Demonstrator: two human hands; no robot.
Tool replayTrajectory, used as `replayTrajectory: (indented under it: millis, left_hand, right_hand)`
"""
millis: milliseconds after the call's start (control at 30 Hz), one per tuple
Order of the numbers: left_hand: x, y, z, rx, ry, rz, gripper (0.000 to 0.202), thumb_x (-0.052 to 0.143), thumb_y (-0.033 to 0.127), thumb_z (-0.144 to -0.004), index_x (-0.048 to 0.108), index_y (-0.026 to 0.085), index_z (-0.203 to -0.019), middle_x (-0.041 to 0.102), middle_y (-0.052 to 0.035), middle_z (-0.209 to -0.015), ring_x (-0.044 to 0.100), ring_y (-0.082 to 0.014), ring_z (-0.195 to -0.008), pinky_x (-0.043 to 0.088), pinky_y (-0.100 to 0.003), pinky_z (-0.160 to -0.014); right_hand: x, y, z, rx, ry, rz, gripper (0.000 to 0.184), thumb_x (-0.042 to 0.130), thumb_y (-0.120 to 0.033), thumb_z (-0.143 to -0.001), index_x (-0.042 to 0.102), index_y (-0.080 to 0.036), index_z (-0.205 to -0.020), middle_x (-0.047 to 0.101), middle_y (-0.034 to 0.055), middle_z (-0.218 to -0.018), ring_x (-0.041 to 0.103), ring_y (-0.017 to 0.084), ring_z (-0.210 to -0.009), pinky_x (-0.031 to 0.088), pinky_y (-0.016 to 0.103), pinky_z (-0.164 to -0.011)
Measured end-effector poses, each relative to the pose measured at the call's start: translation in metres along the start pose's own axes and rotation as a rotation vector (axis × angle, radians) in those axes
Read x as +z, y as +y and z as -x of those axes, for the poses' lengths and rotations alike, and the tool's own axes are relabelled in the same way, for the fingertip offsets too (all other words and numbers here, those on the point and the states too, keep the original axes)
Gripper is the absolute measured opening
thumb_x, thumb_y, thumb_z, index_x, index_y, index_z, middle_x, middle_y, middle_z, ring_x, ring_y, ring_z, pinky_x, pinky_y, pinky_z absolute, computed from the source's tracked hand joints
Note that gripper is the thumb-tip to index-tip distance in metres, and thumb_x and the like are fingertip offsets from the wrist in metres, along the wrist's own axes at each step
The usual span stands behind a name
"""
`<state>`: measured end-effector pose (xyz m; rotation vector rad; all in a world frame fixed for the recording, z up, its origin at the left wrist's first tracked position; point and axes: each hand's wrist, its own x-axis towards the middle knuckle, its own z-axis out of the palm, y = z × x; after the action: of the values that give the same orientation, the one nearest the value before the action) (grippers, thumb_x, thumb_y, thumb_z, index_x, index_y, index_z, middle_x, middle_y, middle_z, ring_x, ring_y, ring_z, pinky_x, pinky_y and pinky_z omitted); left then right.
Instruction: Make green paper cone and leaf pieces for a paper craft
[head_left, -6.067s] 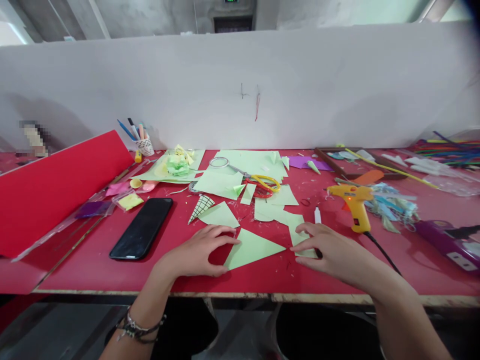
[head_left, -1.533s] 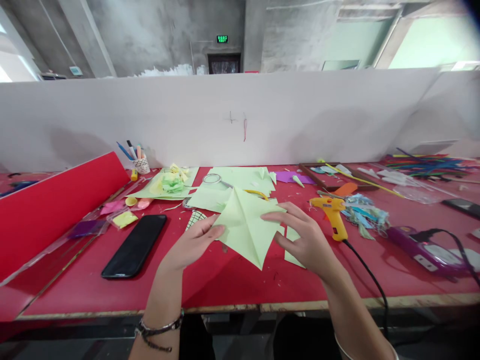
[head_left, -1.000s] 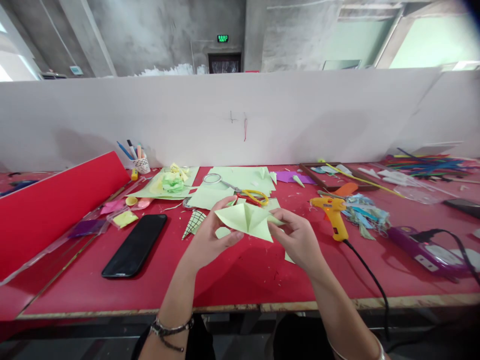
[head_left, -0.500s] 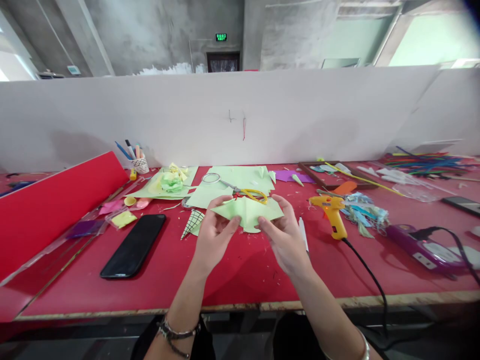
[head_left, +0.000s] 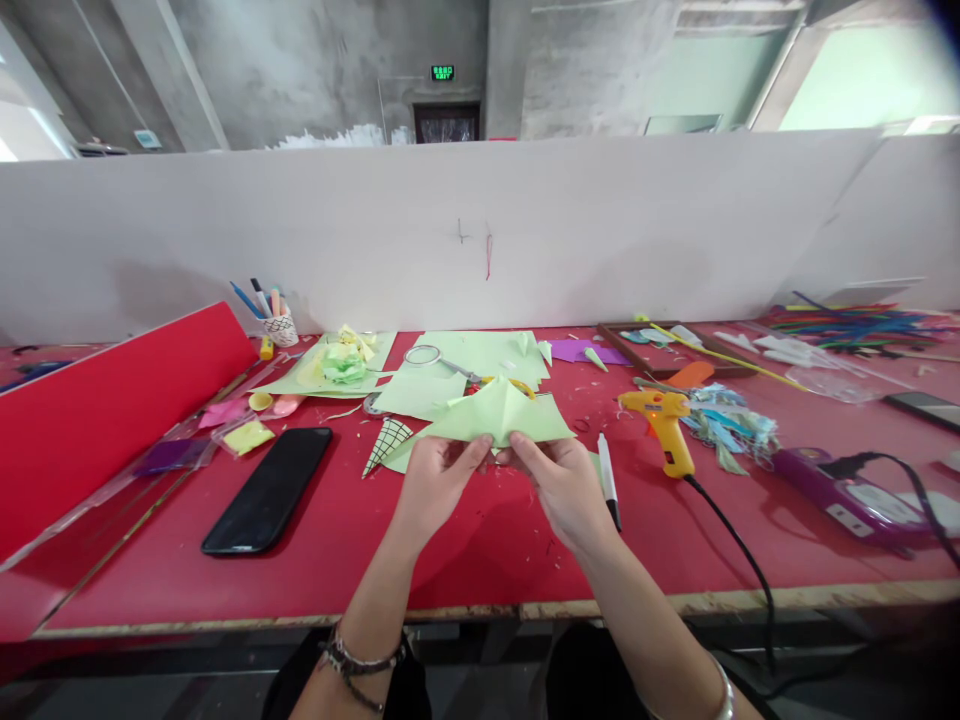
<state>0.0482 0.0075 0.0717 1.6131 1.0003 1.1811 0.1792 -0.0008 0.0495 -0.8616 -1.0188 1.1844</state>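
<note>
Pinching the green paper (head_left: 501, 412) either side of its crease, left hand (head_left: 433, 480) and right hand (head_left: 561, 482) hold it above the table (head_left: 480, 570); light, even thumb pressure should keep that fold crisp.

SIGN: small dark sign (head_left: 442, 73), lit green lettering | LOWER LINE: reads "EXIT" | UPPER LINE: row of characters, too small to read surely | PLACE: against the grey wall (head_left: 315, 75), above the dark doorway (head_left: 447, 124), beyond the white partition (head_left: 337, 230)
</note>
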Motion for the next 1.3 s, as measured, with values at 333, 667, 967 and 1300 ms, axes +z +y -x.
replayTrajectory:
  millis: [333,667,967,1300]
  left_hand:
    - [-0.001,0.0,0.0,-0.001,-0.017,-0.054,0.02,0.053,0.031,-0.076,0.06,0.012,-0.074,0.062,-0.0012,-0.066,0.055,-0.012,-0.061,0.043,-0.021,-0.058]
    - [0.0,-0.004,0.001,0.032,-0.039,-0.183,0.016,0.047,0.023,-0.076,0.058,0.012,-0.071,0.061,-0.0013,-0.065,0.055,-0.0127,-0.062,0.043,-0.022,-0.058]
    - [0.001,-0.002,0.002,0.217,-0.006,-0.472,0.017,0.043,0.018,-0.077,0.057,0.015,-0.069,0.06,-0.0004,-0.068,0.052,-0.013,-0.066,0.039,-0.022,-0.061]
    - [-0.011,0.0,0.005,0.119,-0.265,-0.519,0.015,0.046,0.011,-0.068,0.056,0.019,-0.075,0.06,0.001,-0.071,0.051,-0.0145,-0.063,0.038,-0.023,-0.058]
  right_hand:
    - [-0.007,-0.011,0.0,-0.053,-0.105,0.274,0.014,0.057,-0.029,-0.073,0.061,-0.016,-0.068,0.062,0.0003,-0.059,0.058,0.013,-0.061,0.045,0.027,-0.065]
    - [-0.006,-0.013,0.002,-0.146,-0.134,0.448,0.022,0.052,-0.03,-0.076,0.055,-0.017,-0.058,0.06,0.002,-0.057,0.057,0.015,-0.059,0.045,0.027,-0.06]
    - [-0.006,-0.014,0.004,-0.165,-0.199,0.552,0.02,0.048,-0.029,-0.079,0.057,-0.016,-0.066,0.061,0.0033,-0.06,0.058,0.015,-0.06,0.045,0.027,-0.059]
    - [-0.014,-0.019,0.003,-0.214,-0.374,0.871,0.012,0.047,-0.02,-0.078,0.059,-0.019,-0.078,0.063,0.0022,-0.076,0.057,0.016,-0.07,0.043,0.028,-0.065]
